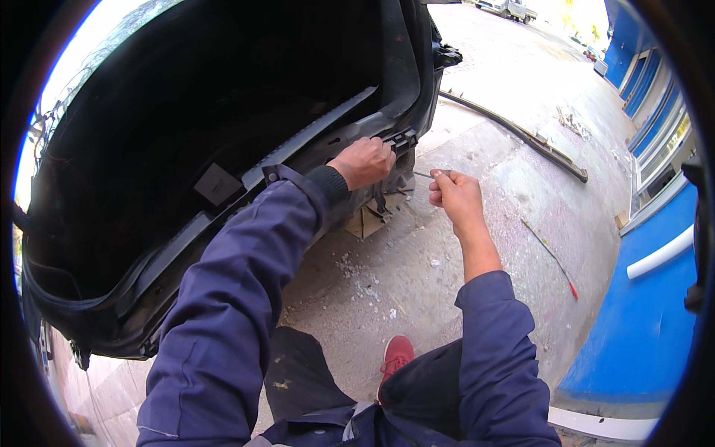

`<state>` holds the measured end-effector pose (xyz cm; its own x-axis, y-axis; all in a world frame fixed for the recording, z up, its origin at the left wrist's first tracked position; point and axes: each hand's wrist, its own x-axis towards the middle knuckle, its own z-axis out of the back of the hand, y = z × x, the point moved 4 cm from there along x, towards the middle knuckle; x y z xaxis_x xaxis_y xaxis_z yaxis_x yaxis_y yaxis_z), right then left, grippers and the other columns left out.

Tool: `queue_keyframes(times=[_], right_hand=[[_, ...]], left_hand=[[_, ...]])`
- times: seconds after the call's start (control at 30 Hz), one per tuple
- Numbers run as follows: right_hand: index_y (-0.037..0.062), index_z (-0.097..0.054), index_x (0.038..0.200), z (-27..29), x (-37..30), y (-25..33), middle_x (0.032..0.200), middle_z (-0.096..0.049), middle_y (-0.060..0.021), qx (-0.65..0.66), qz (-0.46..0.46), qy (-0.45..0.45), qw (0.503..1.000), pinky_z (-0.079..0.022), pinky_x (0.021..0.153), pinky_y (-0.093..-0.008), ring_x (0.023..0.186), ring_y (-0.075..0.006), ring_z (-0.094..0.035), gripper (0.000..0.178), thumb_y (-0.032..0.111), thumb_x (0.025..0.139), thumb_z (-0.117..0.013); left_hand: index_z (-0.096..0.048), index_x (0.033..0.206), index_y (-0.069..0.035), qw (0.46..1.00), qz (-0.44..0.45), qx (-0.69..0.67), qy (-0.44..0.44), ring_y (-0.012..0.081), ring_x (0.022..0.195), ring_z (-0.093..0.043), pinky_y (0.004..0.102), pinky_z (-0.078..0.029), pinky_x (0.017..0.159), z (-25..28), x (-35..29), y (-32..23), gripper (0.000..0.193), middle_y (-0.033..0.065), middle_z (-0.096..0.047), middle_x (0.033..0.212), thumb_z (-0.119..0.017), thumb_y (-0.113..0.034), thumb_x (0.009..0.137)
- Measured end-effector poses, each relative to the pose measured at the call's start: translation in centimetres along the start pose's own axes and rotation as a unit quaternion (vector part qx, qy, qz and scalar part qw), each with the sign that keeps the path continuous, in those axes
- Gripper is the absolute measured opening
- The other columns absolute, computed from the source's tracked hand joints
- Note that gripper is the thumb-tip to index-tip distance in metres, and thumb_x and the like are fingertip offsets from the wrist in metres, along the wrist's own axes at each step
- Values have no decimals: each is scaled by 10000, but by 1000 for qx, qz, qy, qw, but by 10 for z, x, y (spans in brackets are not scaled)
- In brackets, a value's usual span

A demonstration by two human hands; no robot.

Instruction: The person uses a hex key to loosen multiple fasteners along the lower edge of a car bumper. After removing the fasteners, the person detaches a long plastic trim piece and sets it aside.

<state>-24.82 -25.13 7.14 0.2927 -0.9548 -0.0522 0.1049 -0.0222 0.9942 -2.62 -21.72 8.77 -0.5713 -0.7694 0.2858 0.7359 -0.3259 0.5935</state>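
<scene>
Here, line by line:

Left hand: the left hand (363, 162) is curled shut around a small black clip (403, 139) on the lower edge of the bumper (186, 134); the knuckles face up and the fingertips are hidden behind the part.

Right hand: the right hand (456, 195) is closed in a loose fist, pinching a thin metal tool (426, 175) whose tip sticks out to the left, toward the other hand.

Clip: it sits at the right end of the bumper's grey inner strip, just beyond the left hand's fingers and touching them; it lies up and to the left of the right hand, a short way off.

Tool: its tip points at the gap under the left hand, near the clip but apart from it.

Bumper: a large black shell, standing on its edge, hollow side toward the person, filling the left half of the view.

Cardboard: a piece of cardboard (366, 220) lies on the ground below the two hands, under the bumper's corner.

Ground: rough concrete with white crumbs scattered about; a long dark trim strip (521, 135) lies further off, and a thin rod with a red end (555, 258) lies to the right of the right forearm.

Shoe: a red shoe (395, 355) shows between the person's sleeves.
</scene>
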Motion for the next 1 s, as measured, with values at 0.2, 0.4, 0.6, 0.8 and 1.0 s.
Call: queue_keyframes(times=[0.2, 0.4, 0.6, 0.8, 1.0], right_hand=[[-54, -785, 1164, -10, -2, 0, 873, -730, -60, -1, 3, 35, 999, -582, 662, -290, 683, -121, -658, 297, 200, 1058, -673], [-68, -779, 972, 1, -3, -1, 800, -739, -75, -2, 7, 10, 1000, -569, 615, -293, 634, -120, -667, 283, 200, 1037, -713], [-70, -774, 939, 9, -2, -3, 791, -741, -83, -21, 7, 1, 1000, -569, 614, -299, 631, -118, -672, 296, 208, 1026, -725], [-67, -789, 1038, 6, 0, -5, 812, -741, -74, -1, 4, -3, 1000, -576, 617, -284, 635, -113, -668, 266, 188, 1034, -715], [-36, -793, 1083, -14, -3, -8, 840, -734, -62, -15, -13, 41, 999, -581, 632, -277, 655, -103, -656, 260, 204, 1058, -700]], left_hand=[[-702, 929, -51, 999, -13, 22, 25, 214, 822, -713, 332, -561, 657, 4, 8, -5, 101, 43, -666, 830, -673, -148, 931], [-710, 959, -36, 998, -28, -6, 50, 225, 803, -730, 343, -572, 651, 7, 8, -3, 112, 55, -683, 834, -671, -139, 938], [-704, 973, -7, 993, -11, -79, 91, 288, 800, -771, 399, -615, 674, 8, 19, -4, 116, 127, -730, 850, -649, -102, 937], [-663, 916, -13, 961, 112, -245, 60, 365, 813, -768, 470, -607, 718, 19, 30, -23, 128, 183, -736, 823, -642, -131, 959], [-591, 960, -76, 472, 434, -768, 2, 177, 640, -591, 344, -488, 571, 5, -73, -129, 164, 38, -609, 775, -554, -175, 1085]])
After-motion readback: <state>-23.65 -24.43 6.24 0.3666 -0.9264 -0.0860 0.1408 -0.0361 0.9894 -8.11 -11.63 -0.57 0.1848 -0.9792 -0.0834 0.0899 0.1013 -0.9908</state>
